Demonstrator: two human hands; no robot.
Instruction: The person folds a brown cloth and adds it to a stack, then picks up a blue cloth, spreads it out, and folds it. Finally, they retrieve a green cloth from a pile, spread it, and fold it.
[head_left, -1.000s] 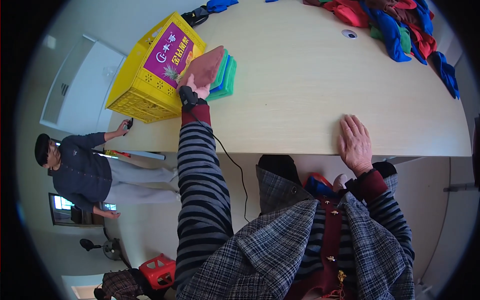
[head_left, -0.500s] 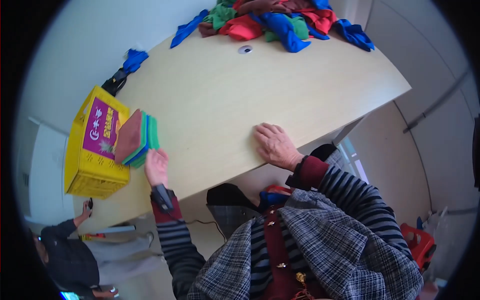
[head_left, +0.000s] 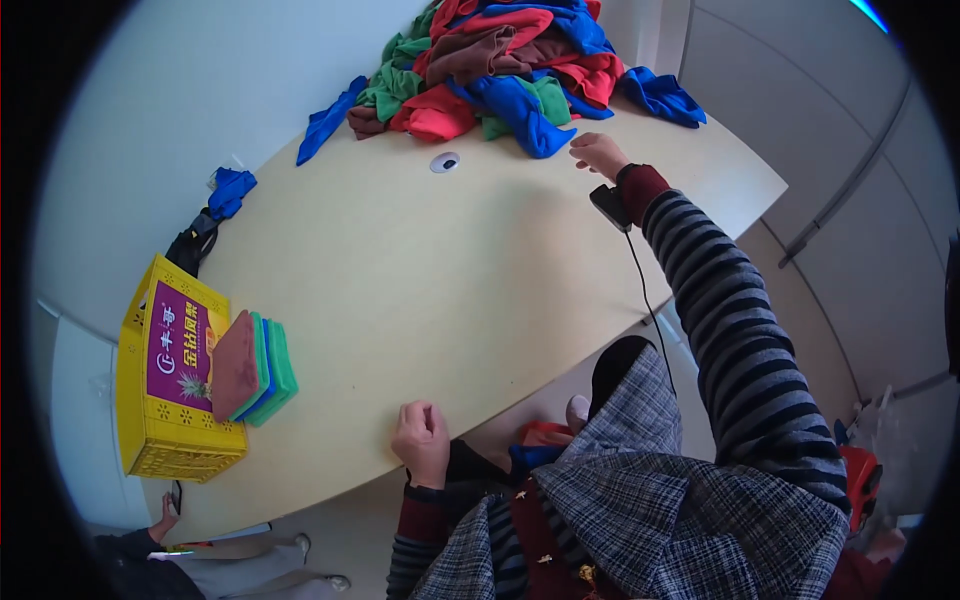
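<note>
My right hand (head_left: 598,154) is stretched out over the far part of the table, just right of a blue cloth (head_left: 535,125) at the front of a heaped cloth pile. Its fingers are bent and a little apart, with nothing in them. At the near table edge, my left hand (head_left: 420,438) is closed with the fingers curled in, and no object shows in it. The pile holds red cloths (head_left: 437,112), green cloths (head_left: 392,92), brown cloths (head_left: 475,55) and more blue ones. Folded brown, green and blue cloths (head_left: 262,372) stand stacked against a yellow basket.
The yellow basket (head_left: 190,440) with a purple label stands at the table's left end. Behind it lie a black item (head_left: 190,245) and a blue cloth (head_left: 232,192). A cable hole (head_left: 445,162) sits in the tabletop (head_left: 400,270). Another person's hand (head_left: 168,508) is at the lower left.
My right hand has gone from the near table edge out to the cloth pile. My left hand has left the folded stack, moved right to the near edge and closed. The view has shifted.
</note>
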